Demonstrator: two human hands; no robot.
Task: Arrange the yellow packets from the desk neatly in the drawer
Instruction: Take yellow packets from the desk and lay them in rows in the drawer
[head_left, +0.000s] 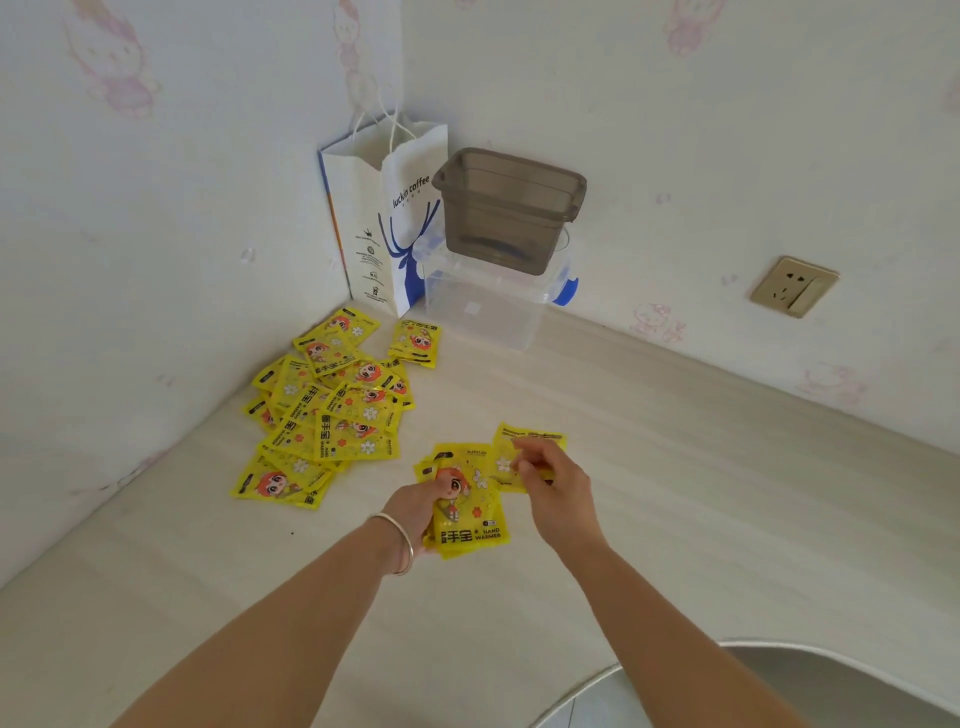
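Several yellow hand-warmer packets (332, 410) lie in a loose, overlapping heap on the pale desk (675, 493) near the left wall. One more packet (415, 343) lies apart behind the heap. My left hand (415, 512) grips a small stack of packets (467, 514) above the desk's middle, printed side up. My right hand (550, 483) pinches a single packet (511, 452) just right of the stack, its top edge tilted away. No drawer is in view.
A white paper coffee bag (379, 223) stands in the corner. Beside it a smoky grey plastic bin (509, 208) sits on a clear lidded box (488, 306). A wall socket (792, 286) is at the right. The desk's curved front edge (779, 649) is bottom right.
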